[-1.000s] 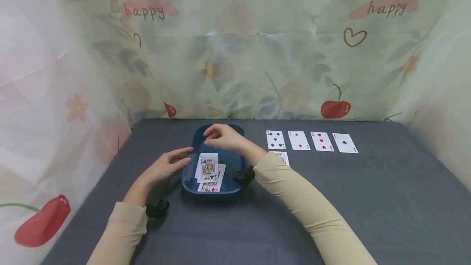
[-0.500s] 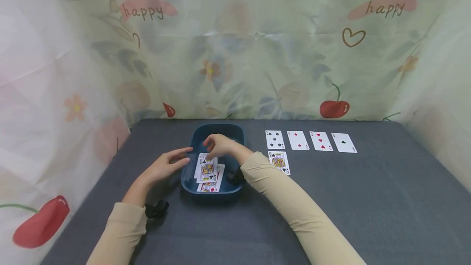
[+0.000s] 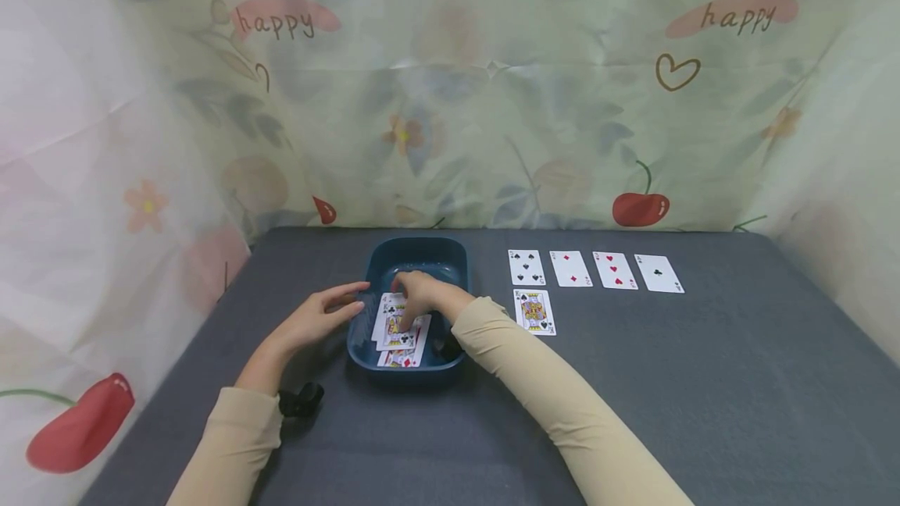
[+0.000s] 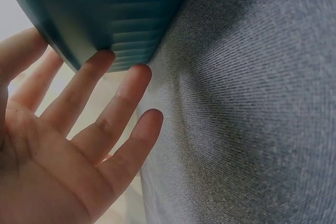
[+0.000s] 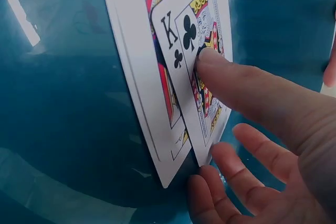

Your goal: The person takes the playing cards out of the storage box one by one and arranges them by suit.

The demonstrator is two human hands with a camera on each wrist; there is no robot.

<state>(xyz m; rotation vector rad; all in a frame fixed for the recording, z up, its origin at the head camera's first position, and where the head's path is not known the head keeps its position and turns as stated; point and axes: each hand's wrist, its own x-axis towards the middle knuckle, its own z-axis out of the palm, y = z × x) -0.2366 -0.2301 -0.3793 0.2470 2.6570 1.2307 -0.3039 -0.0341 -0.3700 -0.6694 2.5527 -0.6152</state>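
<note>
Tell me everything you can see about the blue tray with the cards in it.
The blue tray is a dark teal rounded-rectangle tub, glossy like plastic, with ribbed outer walls. It sits upright on the grey cloth table, left of the laid-out cards. Inside lies a loose overlapping pile of face-up cards, the king of clubs on top. The left hand rests straight fingers against its left wall; the right hand reaches inside, a fingertip pressing the king.
</note>
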